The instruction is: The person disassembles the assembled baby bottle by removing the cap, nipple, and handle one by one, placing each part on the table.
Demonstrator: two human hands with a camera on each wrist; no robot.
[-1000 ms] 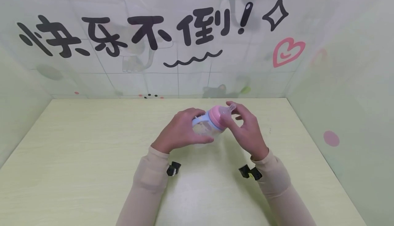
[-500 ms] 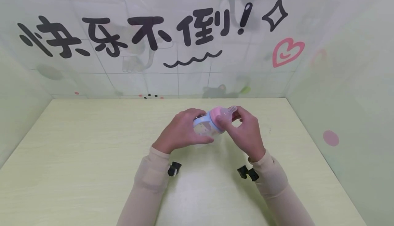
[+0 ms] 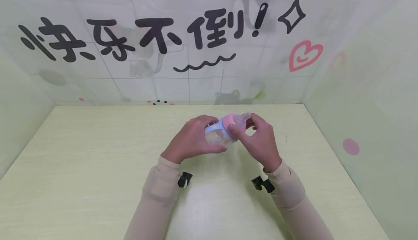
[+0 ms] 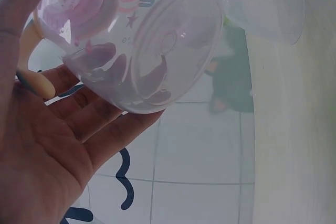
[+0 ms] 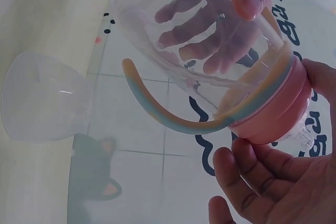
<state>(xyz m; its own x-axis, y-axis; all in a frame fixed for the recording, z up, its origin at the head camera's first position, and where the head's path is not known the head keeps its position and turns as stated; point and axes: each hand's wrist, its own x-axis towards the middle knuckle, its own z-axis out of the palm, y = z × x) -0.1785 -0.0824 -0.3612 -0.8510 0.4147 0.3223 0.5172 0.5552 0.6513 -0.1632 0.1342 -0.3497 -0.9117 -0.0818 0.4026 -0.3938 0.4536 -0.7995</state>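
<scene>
A clear baby bottle (image 3: 215,137) is held tilted above the table, its teat (image 3: 246,117) pointing up and to the right. Round its neck runs a pale blue ring with curved handles (image 5: 178,125), below a pink screw collar (image 3: 232,120). My left hand (image 3: 192,139) grips the bottle's body, thumb on the near side and fingers spread behind. With thumb and fingertips my right hand (image 3: 263,140) pinches the pink collar. In the left wrist view the bottle's base (image 4: 178,45) faces the camera.
A translucent cup-shaped cover (image 5: 44,98) rests on the pale wooden table (image 3: 98,167), seen in both wrist views. Behind the table stands a tiled-pattern back wall (image 3: 163,87) with black lettering; a pale side wall (image 3: 369,98) rises on the right.
My right hand has shifted slightly left, its thumb moving further over the pink collar. The teat has dipped a little. My left hand has hardly moved.
</scene>
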